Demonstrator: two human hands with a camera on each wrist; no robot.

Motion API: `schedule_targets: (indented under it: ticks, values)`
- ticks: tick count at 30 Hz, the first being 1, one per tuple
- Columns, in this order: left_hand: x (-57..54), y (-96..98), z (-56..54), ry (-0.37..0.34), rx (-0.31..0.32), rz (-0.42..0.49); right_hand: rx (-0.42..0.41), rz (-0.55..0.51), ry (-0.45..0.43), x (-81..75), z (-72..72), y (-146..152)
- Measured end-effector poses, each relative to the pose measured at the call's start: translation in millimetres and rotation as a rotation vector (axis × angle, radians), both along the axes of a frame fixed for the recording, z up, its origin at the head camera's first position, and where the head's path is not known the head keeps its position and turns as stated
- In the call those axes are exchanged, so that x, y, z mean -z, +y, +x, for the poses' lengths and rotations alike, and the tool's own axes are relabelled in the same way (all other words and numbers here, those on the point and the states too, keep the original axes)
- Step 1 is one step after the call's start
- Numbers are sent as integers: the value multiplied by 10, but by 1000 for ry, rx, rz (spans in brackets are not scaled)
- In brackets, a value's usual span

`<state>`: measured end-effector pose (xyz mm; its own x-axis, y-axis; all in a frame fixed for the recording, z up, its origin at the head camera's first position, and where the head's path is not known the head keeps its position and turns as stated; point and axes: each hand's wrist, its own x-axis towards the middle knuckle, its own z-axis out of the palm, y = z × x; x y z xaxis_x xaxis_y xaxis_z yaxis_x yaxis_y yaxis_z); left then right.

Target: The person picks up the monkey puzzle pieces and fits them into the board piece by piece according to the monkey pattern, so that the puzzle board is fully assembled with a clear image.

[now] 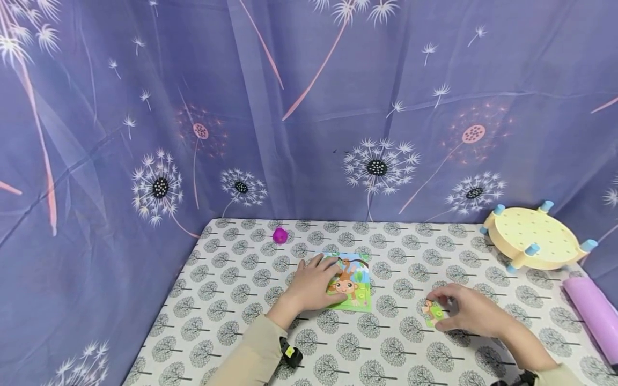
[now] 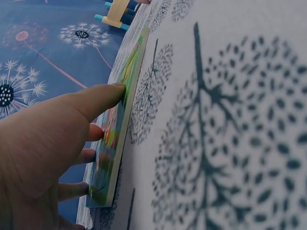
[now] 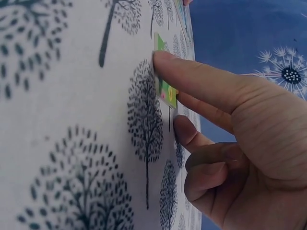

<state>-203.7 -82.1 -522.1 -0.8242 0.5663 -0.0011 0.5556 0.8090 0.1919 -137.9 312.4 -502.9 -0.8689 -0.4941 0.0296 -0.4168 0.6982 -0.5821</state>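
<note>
My left hand (image 1: 310,285) rests over the left part of a square jigsaw puzzle (image 1: 361,295) showing a cartoon monkey on green and blue. In the left wrist view the thumb and fingertips touch the face of the puzzle (image 2: 125,103), which lies flat and has a pale edge. To its right, my right hand (image 1: 475,311) pinches a small puzzle piece (image 1: 437,312), green with some brown, between thumb and fingers. The right wrist view shows the thumb against the piece (image 3: 166,93), which is held tilted close to the cloth. The other fingers are curled.
A white cloth (image 1: 251,321) printed with grey trees covers the table. Near the back edge sits a small purple object (image 1: 280,236). At the back right lies a yellow oval stool-like item (image 1: 533,236) with blue-tipped legs; a lilac cylinder (image 1: 591,316) lies at the right edge.
</note>
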Motion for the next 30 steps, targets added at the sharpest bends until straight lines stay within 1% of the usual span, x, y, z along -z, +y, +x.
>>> schedule_targets:
  ticks: [4, 8, 11, 16, 20, 27, 30]
  values:
    - [-12, -4, 11, -13, -2, -3, 14, 13, -33, -5, -12, -14]
    - [6, -19, 9, -15, 5, -14, 41, 6, -61, 1, -12, -7]
    - [13, -27, 4, -15, 12, -25, 49, -34, -50, 16, -7, 13]
    - [2, -30, 5, -39, 24, -49, 22, -145, -18, 45, -5, 48]
    - [-4, -30, 9, -51, 28, -56, 8, -173, -18, 57, -10, 77]
    - [-13, -31, 12, -54, 33, -54, 8, -232, -83, 53, -19, 95]
    - [-14, -36, 17, -59, 31, -52, 23, -247, -90, 36, -26, 54]
